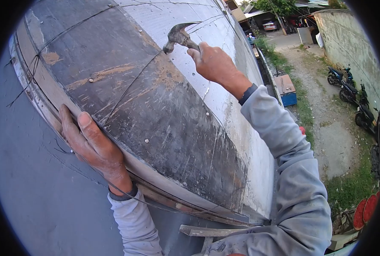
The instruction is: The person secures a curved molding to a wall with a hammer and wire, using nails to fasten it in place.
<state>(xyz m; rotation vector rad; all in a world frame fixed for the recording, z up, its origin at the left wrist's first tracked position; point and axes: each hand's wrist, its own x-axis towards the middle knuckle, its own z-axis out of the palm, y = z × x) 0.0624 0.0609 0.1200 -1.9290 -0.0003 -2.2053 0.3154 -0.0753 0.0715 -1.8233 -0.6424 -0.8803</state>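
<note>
Beside a gravel lane [318, 102], a white wall [191, 73] bears a dark, probably stiff panel [168, 132]. Left hand [99, 150] rests open-fingered against its near edge; right hand [216, 66] grips a claw hammer [180, 37] over its far border, likely head-heavy, best held by the handle [193, 45].

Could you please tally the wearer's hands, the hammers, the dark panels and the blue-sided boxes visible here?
Hands (left hand, right hand): 2
Hammer: 1
Dark panel: 1
Blue-sided box: 1
Total: 5
</note>
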